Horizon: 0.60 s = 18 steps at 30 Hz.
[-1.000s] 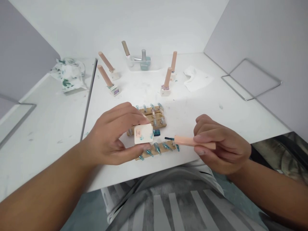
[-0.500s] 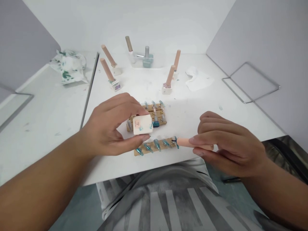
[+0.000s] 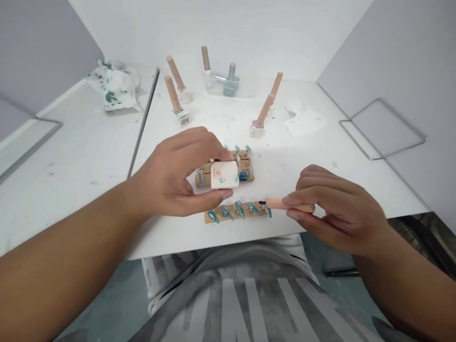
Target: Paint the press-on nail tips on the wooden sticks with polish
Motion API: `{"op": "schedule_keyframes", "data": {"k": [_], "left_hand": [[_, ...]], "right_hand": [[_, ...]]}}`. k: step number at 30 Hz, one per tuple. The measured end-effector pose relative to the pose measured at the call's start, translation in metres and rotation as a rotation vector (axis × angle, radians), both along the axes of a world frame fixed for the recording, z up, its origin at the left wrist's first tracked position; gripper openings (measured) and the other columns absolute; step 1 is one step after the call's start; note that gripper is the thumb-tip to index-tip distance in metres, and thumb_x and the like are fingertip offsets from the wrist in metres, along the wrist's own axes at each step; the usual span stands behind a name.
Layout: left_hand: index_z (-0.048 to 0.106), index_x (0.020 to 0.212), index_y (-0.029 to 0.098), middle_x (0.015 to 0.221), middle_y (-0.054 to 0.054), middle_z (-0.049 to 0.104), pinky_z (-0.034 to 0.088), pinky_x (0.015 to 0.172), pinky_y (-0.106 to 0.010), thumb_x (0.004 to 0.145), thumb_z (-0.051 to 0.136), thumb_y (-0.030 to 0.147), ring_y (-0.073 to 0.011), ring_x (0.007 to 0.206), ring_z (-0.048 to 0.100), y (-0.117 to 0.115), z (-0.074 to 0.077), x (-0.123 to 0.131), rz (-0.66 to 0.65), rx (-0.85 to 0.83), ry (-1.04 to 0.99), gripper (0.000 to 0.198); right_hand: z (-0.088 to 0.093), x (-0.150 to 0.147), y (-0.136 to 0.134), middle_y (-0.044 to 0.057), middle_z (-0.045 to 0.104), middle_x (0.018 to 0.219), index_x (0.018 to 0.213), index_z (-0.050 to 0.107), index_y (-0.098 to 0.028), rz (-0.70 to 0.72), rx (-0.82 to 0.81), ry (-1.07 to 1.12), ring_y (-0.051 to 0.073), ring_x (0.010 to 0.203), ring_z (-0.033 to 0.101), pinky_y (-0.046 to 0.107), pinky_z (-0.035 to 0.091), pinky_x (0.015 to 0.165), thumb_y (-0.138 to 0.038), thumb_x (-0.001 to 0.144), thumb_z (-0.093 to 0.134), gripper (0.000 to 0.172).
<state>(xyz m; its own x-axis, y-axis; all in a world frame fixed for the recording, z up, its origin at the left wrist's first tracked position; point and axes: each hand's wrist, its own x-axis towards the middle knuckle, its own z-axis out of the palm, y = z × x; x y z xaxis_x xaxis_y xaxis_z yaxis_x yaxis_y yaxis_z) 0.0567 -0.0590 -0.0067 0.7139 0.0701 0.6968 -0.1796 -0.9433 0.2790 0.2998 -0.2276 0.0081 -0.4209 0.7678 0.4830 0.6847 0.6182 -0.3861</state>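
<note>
My left hand [image 3: 188, 175] grips a white nail polish bottle [image 3: 224, 175] between thumb and fingers, its printed face turned up and its neck toward the right. In my right hand [image 3: 331, 204] is a nail polish brush [image 3: 285, 204] with a peach cap handle; its dark bristles point left, over the right end of a wooden strip. On that wooden strip [image 3: 228, 215] several teal false nails [image 3: 239, 209] stand in a slanted row. Behind the bottle, partly hidden, lies a wooden nail stand [image 3: 245, 165] bearing more pale and teal nails.
Peach-capped polish bottles stand at the back left [image 3: 174, 97] and back right [image 3: 263, 114]. A clear tray [image 3: 245, 90] with bottles is at the rear wall. Stained tissue [image 3: 119, 88] lies left, white tissue [image 3: 304, 118] right. A wire holder [image 3: 383, 128] sits on the right panel.
The view has shifted, so the table contents appear further right. The brush tip has moved slightly up off the rightmost nail. Both hands keep their holds.
</note>
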Motion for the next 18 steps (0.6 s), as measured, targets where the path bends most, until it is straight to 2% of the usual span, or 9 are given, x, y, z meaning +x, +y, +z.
{"op": "schedule_keyframes", "data": {"k": [4, 9, 18], "left_hand": [[0.061, 0.110, 0.015, 0.084, -0.007, 0.064, 0.048, 0.060, -0.032, 0.075, 0.079, 0.029, -0.0163, 0.070, 0.052, 0.002, 0.001, 0.000, -0.048, 0.042, -0.031, 0.042], [0.060, 0.111, 0.016, 0.085, -0.006, 0.064, 0.048, 0.060, -0.031, 0.076, 0.078, 0.030, -0.0161, 0.072, 0.052, 0.004, 0.001, 0.000, -0.054, 0.062, -0.033, 0.042], [0.062, 0.108, 0.013, 0.083, -0.007, 0.063, 0.047, 0.058, -0.033, 0.075, 0.079, 0.028, -0.0166, 0.070, 0.053, 0.003, 0.002, 0.001, -0.048, 0.056, -0.037, 0.041]], "right_hand": [[0.002, 0.001, 0.000, -0.003, 0.054, 0.064, 0.098, 0.062, -0.017, -0.034, 0.006, 0.002, 0.012, 0.059, 0.051, 0.032, 0.041, 0.063, -0.008, 0.084, 0.063, 0.017], [0.006, 0.001, -0.001, -0.002, 0.056, 0.065, 0.099, 0.064, -0.020, -0.046, 0.025, 0.038, 0.013, 0.058, 0.052, 0.032, 0.042, 0.062, -0.007, 0.082, 0.063, 0.022], [0.012, 0.000, -0.004, -0.004, 0.053, 0.060, 0.093, 0.061, -0.020, -0.007, -0.029, -0.020, 0.012, 0.055, 0.046, 0.033, 0.040, 0.061, -0.010, 0.086, 0.060, 0.012]]}}
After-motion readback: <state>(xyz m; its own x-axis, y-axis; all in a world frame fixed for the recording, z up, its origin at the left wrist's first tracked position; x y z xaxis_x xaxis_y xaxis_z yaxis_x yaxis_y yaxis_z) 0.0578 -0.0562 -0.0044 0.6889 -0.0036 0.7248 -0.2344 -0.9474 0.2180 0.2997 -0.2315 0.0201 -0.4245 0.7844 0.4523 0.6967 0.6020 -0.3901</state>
